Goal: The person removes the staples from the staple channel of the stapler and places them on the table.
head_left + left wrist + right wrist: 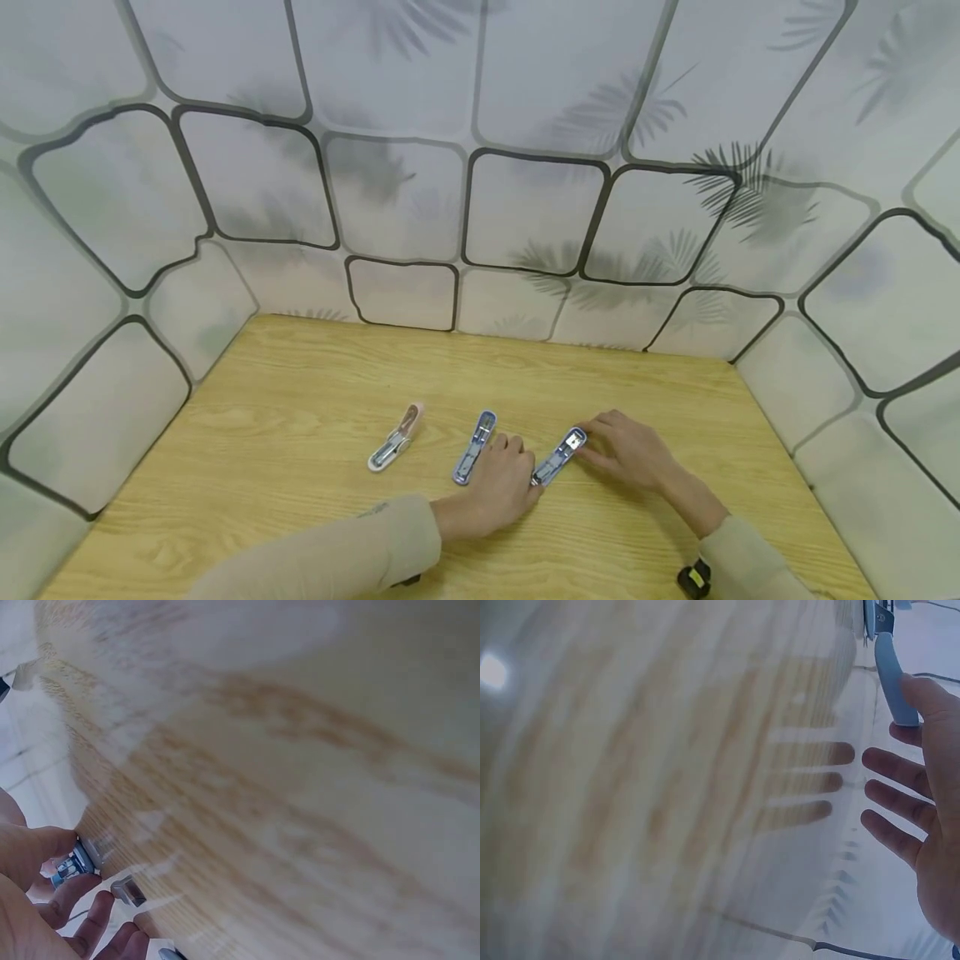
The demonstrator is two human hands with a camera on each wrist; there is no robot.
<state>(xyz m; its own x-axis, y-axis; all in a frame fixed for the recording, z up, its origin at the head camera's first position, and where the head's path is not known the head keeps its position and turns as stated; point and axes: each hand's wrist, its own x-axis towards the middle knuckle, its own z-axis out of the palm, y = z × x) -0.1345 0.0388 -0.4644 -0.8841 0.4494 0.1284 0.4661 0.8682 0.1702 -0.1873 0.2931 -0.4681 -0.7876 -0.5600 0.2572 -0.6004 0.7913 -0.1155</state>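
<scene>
Both hands hold one slim blue device [558, 457] with rounded ends and metal parts along its middle, tilted over the wooden table. My left hand [498, 490] pinches its lower end between thumb and forefinger, as the left wrist view shows at the blue end [71, 864]. At the upper end, my right hand [626, 450] grips with thumb and forefinger; its other fingers are spread out in the right wrist view, below the blue handle [894, 682]. A similar blue device [474, 447] lies just left of my left hand, partly overlapped by its fingers.
A pale pink and white device [394, 437] of like shape lies farther left on the wooden table [300, 383]. Patterned cloth walls [405, 292] rise along the back and both sides. A small black object with a yellow mark [694, 578] sits by the right cuff.
</scene>
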